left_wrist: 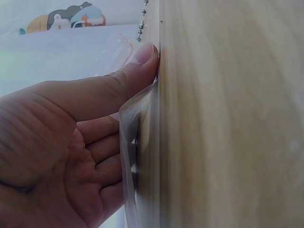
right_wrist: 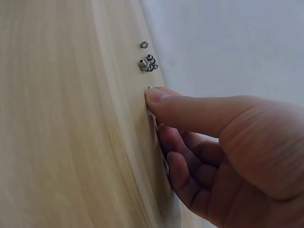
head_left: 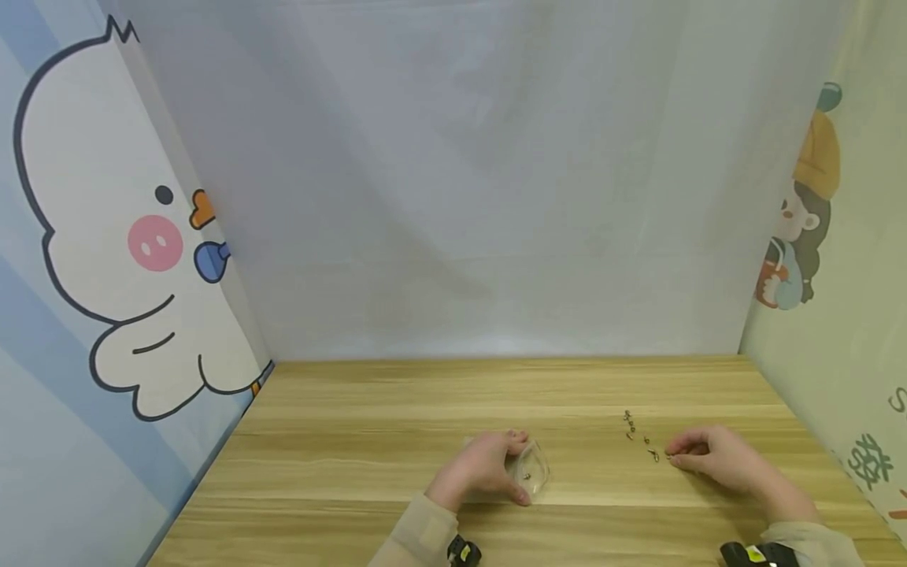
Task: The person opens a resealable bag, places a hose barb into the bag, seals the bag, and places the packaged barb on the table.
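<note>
Left hand (head_left: 487, 463) grips bag (head_left: 536, 471); right hand (head_left: 719, 457) pinches fastener (head_left: 668, 456) well inside table edge (head_left: 801, 437).

Metal fasteners (head_left: 655, 456) lie right of a clear bag (head_left: 538, 470).

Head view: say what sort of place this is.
Probably a small screened-off work booth: a wooden table with a plain pale sheet behind it, and cartoon-printed side walls to the left and right. What lies beyond is out of view.

Left fingers (left_wrist: 105, 149) hold a clear bag (left_wrist: 135, 104); metal pieces (left_wrist: 141, 25) lie beyond.
</note>
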{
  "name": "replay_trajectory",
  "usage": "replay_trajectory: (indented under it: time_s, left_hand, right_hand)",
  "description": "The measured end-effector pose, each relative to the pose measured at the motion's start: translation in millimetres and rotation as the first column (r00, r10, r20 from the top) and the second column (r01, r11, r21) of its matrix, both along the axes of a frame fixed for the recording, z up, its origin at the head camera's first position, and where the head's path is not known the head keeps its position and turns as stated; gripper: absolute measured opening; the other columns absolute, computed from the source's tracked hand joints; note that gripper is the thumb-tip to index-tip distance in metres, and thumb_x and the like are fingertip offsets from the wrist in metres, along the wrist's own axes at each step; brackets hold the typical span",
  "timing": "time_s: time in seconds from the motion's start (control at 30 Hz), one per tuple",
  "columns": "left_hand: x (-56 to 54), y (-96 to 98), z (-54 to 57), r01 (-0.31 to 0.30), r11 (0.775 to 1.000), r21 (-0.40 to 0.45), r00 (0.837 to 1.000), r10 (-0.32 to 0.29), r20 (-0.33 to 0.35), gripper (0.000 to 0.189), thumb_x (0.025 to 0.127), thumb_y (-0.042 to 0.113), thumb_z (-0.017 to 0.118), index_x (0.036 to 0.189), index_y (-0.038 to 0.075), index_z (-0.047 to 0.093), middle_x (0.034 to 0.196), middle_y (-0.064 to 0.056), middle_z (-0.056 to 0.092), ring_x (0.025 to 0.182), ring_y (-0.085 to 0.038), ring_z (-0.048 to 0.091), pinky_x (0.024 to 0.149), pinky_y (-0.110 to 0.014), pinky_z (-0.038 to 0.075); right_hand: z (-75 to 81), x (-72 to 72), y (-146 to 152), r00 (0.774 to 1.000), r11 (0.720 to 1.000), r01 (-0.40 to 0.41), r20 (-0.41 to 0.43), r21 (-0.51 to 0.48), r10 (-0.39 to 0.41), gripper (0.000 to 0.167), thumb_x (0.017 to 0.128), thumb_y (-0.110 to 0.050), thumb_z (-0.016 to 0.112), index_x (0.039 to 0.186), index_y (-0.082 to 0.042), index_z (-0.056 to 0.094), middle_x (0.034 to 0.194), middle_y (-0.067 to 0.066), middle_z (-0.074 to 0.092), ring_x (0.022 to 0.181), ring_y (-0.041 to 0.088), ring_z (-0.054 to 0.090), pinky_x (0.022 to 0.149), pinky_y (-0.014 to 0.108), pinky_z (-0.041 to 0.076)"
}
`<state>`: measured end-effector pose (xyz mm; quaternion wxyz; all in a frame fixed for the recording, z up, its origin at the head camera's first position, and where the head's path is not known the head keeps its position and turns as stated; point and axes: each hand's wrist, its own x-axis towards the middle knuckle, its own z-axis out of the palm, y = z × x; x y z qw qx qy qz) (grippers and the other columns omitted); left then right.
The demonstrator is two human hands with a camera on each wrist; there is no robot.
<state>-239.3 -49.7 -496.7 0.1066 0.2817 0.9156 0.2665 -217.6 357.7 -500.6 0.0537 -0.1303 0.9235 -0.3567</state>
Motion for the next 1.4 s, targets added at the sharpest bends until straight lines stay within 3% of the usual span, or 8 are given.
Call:
replay_trajectory:
  time_s: [0.6,0.93,1.4]
  left_hand:
    - [0.7,-0.6,-0.3,0.002,1.0,-0.005,1.0,-0.002,0.01,0.086,0.066,0.022,0.102,0.143,0.007,0.068,0.156,-0.001,0.058,0.149,-0.022,0.048,0.126,-0.037,0.035]
    - [-0.2,-1.7,-2.2,0.015,1.0,-0.012,1.0,-0.015,-0.013,0.085,0.067,0.023,0.103,0.143,0.007,0.068,0.155,-0.001,0.059,0.149,-0.022,0.049,0.125,-0.035,0.036]
    - [-2.4,-0.4,-0.5,0.017,1.0,-0.001,1.0,-0.017,-0.011,0.086,0.067,0.023,0.102,0.144,0.007,0.067,0.156,-0.002,0.058,0.149,-0.024,0.049,0.125,-0.037,0.036]
  right_hand:
    - [2.8,0.4,-3.4,0.999,0.996,0.024,-0.033,0.085,-0.021,0.016,0.099,-0.028,0.078,0.106,-0.013,0.081,0.105,-0.003,0.078,0.096,0.009,0.066,0.083,0.031,0.056]
    - [7.1,0.2,-21.1,0.997,0.999,-0.019,-0.071,0.042,0.022,0.014,0.098,-0.027,0.08,0.103,-0.014,0.081,0.101,-0.006,0.078,0.09,0.001,0.065,0.078,0.027,0.057]
    - [6.7,0.0,-50.7,0.988,0.994,-0.103,-0.115,-0.026,0.099,0.012,0.098,-0.023,0.079,0.104,-0.013,0.081,0.1,-0.007,0.078,0.089,0.0,0.066,0.077,0.026,0.058]
